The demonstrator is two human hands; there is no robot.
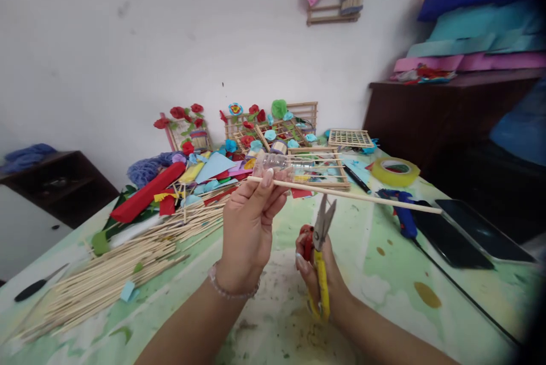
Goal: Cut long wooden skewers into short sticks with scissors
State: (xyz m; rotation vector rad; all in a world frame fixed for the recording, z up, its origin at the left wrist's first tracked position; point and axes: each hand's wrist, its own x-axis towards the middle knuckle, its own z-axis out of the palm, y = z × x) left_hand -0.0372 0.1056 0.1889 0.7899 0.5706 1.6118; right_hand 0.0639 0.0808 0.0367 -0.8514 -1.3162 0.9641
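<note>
While the left hand pinches a pale stick near its left end, thumb on one side and fingers behind, look at the angle: the long axis runs left to right, dipping slightly towards its free right end. And over on the right hand, fingers wrapped through the handles of the scissors, blades upright and parted by only a narrow gap! Their tips sit just under the stick, crossing its line almost square, closer to the left hand's grip than to the free end. Touching or just short of it? Can't tell from this angle. So the stick is up in the air above the counter, its free end showing in front of a black phone, and it's the left hand alone that carries it, with a heap of loose sticks lying off to the left.
</note>
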